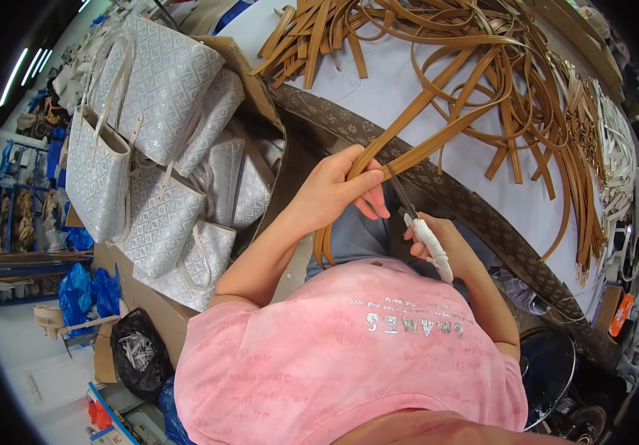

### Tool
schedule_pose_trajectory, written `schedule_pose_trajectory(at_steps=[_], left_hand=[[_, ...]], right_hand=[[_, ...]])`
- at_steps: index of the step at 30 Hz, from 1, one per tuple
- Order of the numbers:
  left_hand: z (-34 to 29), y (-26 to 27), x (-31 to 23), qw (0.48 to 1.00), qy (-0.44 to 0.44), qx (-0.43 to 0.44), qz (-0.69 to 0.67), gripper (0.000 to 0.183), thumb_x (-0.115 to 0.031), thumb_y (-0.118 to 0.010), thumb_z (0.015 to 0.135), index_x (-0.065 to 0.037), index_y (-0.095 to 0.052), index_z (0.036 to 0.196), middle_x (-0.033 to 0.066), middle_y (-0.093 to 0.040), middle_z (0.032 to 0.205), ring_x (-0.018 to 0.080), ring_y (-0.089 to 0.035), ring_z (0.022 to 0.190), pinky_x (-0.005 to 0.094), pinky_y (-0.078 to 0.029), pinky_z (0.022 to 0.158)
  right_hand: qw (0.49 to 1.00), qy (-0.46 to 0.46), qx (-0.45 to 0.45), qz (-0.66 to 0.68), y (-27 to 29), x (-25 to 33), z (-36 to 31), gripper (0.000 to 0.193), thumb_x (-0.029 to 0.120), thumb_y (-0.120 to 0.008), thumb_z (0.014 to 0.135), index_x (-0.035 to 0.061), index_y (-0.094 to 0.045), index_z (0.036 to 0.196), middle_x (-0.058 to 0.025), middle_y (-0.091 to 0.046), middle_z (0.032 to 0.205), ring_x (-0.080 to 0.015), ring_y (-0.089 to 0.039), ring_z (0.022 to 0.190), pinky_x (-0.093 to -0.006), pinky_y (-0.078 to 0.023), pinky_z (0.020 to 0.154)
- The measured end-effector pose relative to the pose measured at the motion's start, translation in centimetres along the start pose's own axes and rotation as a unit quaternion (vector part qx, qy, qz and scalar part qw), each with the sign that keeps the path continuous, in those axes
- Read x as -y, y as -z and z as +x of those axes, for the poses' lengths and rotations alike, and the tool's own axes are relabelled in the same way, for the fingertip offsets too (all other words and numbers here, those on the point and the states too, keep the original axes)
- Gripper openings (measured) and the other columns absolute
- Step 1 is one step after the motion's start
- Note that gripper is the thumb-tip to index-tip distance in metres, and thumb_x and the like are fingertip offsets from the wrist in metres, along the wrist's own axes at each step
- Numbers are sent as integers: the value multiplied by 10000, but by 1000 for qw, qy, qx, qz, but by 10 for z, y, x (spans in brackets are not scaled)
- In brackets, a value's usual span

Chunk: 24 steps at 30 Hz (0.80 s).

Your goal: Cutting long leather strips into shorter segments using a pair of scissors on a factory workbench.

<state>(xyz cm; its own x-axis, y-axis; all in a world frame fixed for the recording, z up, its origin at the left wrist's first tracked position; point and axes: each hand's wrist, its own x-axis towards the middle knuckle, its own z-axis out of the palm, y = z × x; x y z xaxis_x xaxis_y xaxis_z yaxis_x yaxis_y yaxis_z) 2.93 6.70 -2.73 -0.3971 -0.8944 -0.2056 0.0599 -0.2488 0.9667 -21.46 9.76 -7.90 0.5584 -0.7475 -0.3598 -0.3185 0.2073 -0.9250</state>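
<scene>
My left hand [338, 189] grips a tan leather strap [416, 130] near the edge of the white-topped table [475, 174], the strap's loose end hanging down past my wrist. My right hand [442, 237] holds scissors [416, 219] with white-wrapped handles, their dark blades pointing up at the strap just beside my left fingers. Both hands work over my lap, above my pink shirt.
A heap of tan straps [438, 44] covers the table, with white and gold straps [609, 133] at its right. Several silver-white patterned tote bags [160, 148] fill a cardboard box at my left. A black bin bag [138, 352] and a fan [549, 371] stand on the floor.
</scene>
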Motion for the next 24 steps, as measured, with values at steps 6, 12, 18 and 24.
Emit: schedule_pose_trajectory(at_steps=[6, 12, 18, 24], left_hand=[[12, 0, 14, 999, 37, 11, -20, 170, -167, -534, 964, -9, -476, 945, 109, -633, 744, 223, -673, 627, 279, -537, 543], [50, 37, 18, 982, -19, -82, 172, 239, -227, -617, 919, -12, -514, 940, 54, -574, 685, 151, -590, 576, 281, -427, 494], [177, -53, -52, 852, -276, -95, 435, 341, -312, -709, 843, 16, -622, 877, 107, -598, 744, 140, -557, 646, 294, -442, 588], [313, -116, 9, 756, -246, -82, 601, 405, -395, -707, 793, -8, -665, 905, 194, -670, 862, 383, -640, 825, 442, -504, 733]], right_hand=[[998, 6, -42, 36, -2, -24, 1, 125, 104, -637, 864, 0, -571, 885, -58, -660, 747, -71, -611, 658, -219, -466, 568], [985, -26, -82, 152, -5, -69, -3, 87, 106, -628, 864, 40, -598, 913, 9, -602, 670, -23, -529, 566, -182, -410, 493], [993, 63, -22, 96, -1, -102, -20, 134, 142, -615, 899, 21, -603, 957, -19, -631, 724, -54, -585, 642, -189, -450, 544], [950, -27, -89, 299, 5, -104, -30, 240, 258, -590, 930, 34, -598, 1014, 4, -544, 791, -50, -532, 624, -192, -412, 517]])
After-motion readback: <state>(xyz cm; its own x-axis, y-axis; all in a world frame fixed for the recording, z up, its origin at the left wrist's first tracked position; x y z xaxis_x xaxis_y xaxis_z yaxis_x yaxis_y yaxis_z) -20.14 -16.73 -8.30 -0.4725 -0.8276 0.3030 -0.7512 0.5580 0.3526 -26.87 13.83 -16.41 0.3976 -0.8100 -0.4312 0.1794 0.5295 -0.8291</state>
